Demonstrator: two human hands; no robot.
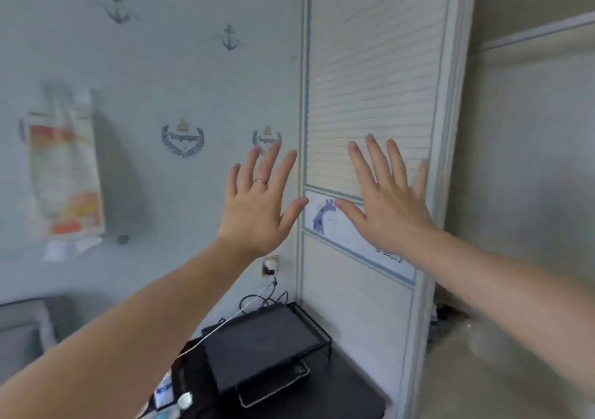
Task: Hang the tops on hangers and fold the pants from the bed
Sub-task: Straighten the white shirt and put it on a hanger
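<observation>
bare forearms rise from both lower corners. left hand (257, 206) and right hand (391, 206) are held up mid-frame, fingers spread straight, gripping nothing, apart from each other. below them a black mesh tray (314, 320) sits on a dark surface (351, 393). behind stand anchor wallpaper (229, 37) and a louvred door (370, 64). tops, pants and hangers are out of view.

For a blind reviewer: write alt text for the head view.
Both bare hands are raised with fingers spread, holding nothing: the left hand before anchor-patterned wallpaper, the right hand before a slatted door. Below sits a black mesh tray on a dark desk.
</observation>
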